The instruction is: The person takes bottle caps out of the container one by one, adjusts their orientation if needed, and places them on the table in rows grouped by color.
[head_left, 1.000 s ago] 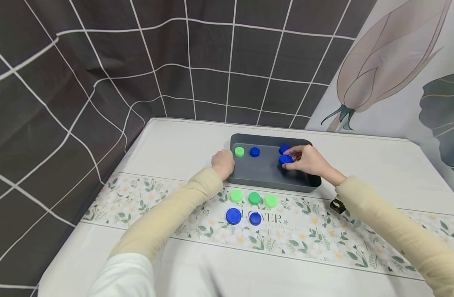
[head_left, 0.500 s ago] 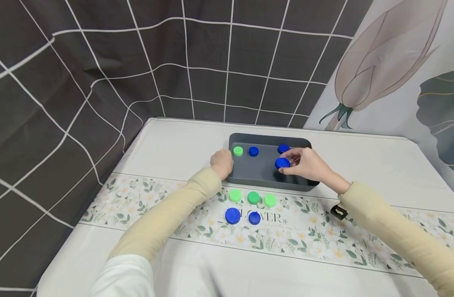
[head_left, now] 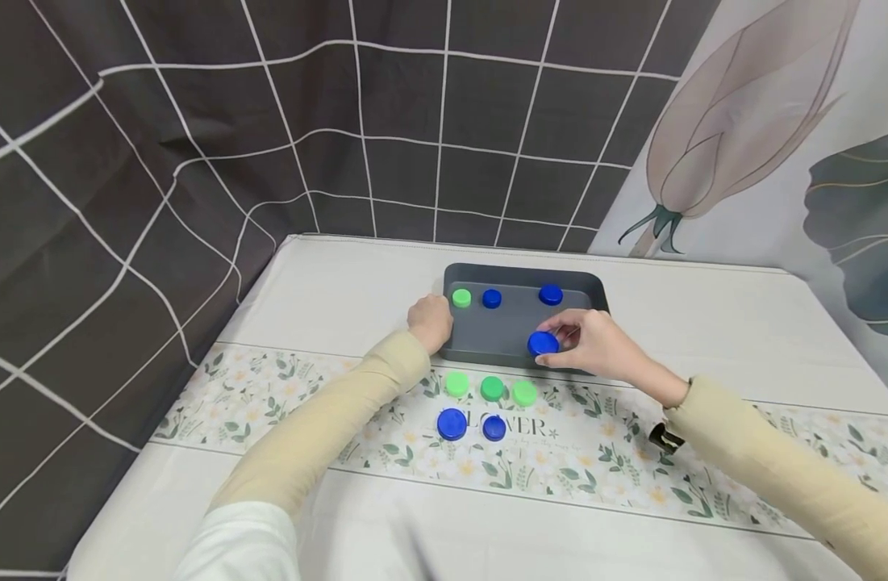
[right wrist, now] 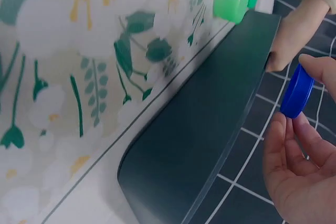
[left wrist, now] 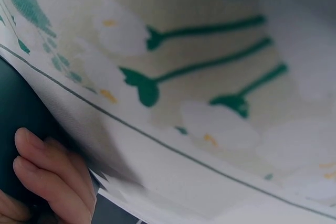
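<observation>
My right hand (head_left: 596, 347) pinches a blue bottle cap (head_left: 543, 344) between thumb and fingers, raised over the near edge of a dark grey tray (head_left: 487, 327). In the right wrist view the held blue cap (right wrist: 297, 92) is tilted on edge, above the level of the tray's rim. My left hand (head_left: 431, 321) grips the tray's left side; in the left wrist view its curled fingers (left wrist: 52, 174) lie against the dark wall. Inside the tray, along the back, sit a light green cap (head_left: 461, 298), a small blue cap (head_left: 491, 298) and another blue cap (head_left: 551, 294).
In front of the tray, a row of green caps (head_left: 492, 388) lies on the floral cloth strip (head_left: 603, 452). Nearer stand a larger blue cap (head_left: 452, 424) and a smaller blue cap (head_left: 494, 428). A small black object (head_left: 665, 436) lies by the right sleeve.
My right hand has lifted the blue cap from beside the back-right cap and drawn it toward me, to the tray's near edge. The left hand stays at the tray's left side.
</observation>
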### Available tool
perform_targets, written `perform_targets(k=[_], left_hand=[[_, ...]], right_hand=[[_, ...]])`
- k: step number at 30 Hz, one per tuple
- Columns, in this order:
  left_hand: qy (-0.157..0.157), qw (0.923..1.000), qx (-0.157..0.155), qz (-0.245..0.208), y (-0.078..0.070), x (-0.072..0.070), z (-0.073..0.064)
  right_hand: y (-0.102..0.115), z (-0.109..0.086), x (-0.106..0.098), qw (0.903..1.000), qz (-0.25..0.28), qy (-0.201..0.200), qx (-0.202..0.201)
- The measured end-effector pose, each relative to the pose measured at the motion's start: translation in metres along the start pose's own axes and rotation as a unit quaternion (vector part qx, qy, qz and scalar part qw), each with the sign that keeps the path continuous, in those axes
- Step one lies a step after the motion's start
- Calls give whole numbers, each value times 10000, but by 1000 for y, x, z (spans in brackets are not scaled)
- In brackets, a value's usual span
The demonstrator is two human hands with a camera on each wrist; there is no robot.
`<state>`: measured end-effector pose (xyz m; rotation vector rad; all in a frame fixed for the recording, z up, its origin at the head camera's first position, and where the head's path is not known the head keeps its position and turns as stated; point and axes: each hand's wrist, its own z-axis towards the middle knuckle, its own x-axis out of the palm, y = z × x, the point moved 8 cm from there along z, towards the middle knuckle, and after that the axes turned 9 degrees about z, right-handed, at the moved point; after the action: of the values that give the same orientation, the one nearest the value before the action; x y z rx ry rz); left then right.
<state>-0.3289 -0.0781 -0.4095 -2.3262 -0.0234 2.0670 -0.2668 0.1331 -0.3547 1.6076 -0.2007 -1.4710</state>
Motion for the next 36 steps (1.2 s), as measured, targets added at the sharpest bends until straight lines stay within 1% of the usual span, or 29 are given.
perform_targets(k=[3,4,7,10,11,16,18,25,28,36], left_hand=[[89,10000,-17,-38,1,4,4],[-12,10000,-4,-38,2,6,7],[16,10000,-29,-31,3,8,9],[-10,10000,-35,-18,3,4,5],[86,10000,-46,-14,2,2,1],[-74,10000,38,49,0,-4,-6],[-105,9999,61,46,0,-5,-6],[-135,9999,52,24,0,-5,-6],[-129,9999,62,9,0,-5,-6],[-112,9999,47,14,-1,-4,-4]], right_hand=[[5,-5,4,10000,14,56,-43],[6,-7,6,10000,5,81,-48],[9,-11,12,9998,-63,163,-68],[13,-15,17,9996,-111,218,-167],[14,-16,19,9995,-111,238,-200],[15,-22,27,9990,-91,371,-240],[16,-24,30,9988,-92,438,-219],[23,-34,42,9964,-216,737,-347],[23,-39,49,9953,-214,892,-322],[25,-47,65,9913,-243,1180,-538]])
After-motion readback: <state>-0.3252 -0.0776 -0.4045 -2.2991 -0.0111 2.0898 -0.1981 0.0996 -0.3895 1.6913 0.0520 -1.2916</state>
